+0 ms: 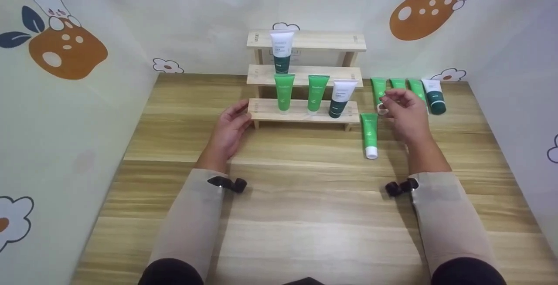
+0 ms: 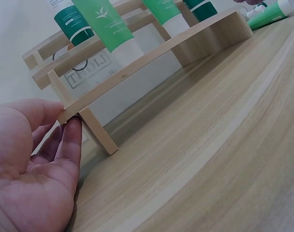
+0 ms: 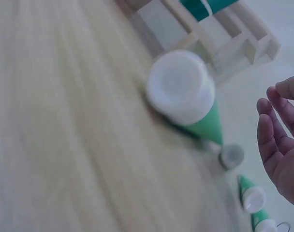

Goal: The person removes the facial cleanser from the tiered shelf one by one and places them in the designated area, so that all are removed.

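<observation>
My left hand (image 1: 230, 129) pinches the left end of the bottom step of a three-tier wooden display rack (image 2: 137, 67), with the thumb on top and fingers below. On that step stand two green tubes (image 1: 284, 93) (image 1: 318, 93) and a white and dark-green tube (image 1: 342, 97). Another white and dark-green tube (image 1: 282, 49) stands on the middle step. My right hand (image 1: 407, 113) hovers over tubes lying right of the rack, its fingers loosely bent with nothing between them. Nearest to it, a green tube (image 1: 369, 134) with a white cap lies on the table.
Behind my right hand lie several more green tubes (image 1: 378, 85) in a row, ending in a white and dark-green tube (image 1: 435, 95). Patterned cloth walls (image 1: 209, 28) enclose the wooden table (image 1: 305, 198) at the back and both sides.
</observation>
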`<control>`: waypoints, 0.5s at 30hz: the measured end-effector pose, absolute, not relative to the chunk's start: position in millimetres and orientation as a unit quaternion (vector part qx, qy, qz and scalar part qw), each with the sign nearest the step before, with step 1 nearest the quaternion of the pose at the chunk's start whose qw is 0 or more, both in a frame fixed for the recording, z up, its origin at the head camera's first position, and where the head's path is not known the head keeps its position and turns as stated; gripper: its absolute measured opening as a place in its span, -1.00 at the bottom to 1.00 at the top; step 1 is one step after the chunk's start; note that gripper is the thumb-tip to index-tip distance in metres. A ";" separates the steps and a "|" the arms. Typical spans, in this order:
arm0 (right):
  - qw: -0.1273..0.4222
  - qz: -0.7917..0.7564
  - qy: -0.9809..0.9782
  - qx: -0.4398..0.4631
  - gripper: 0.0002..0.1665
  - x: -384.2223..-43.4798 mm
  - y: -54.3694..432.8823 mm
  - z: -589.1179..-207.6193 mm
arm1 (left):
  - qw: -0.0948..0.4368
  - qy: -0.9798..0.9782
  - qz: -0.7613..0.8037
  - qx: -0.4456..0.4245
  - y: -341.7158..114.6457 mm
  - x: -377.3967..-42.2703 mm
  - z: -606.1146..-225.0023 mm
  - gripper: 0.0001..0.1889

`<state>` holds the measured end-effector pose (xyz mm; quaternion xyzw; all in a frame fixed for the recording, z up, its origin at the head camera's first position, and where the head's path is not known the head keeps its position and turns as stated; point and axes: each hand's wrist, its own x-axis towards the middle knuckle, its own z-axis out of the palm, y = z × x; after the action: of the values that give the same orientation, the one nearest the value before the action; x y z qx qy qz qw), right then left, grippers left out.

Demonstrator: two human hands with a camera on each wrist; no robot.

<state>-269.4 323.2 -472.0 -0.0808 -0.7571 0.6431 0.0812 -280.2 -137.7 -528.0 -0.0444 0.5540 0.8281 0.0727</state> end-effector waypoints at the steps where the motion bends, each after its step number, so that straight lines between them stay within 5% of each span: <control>1: 0.091 0.658 -0.744 -0.071 -0.71 -268.1 320.4 -467.4 | 0.072 0.555 0.827 -0.044 -137.9 -279.9 -527.8 -0.45; 15: 0.104 0.720 -0.684 0.047 -0.66 -262.8 272.6 -403.5 | 0.075 0.557 0.826 -0.041 -139.0 -279.9 -526.8 -0.45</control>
<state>-262.8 272.6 -403.5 0.0470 -0.6844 0.7201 0.1044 -279.9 -139.0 -526.8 -0.0414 0.5569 0.8262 0.0745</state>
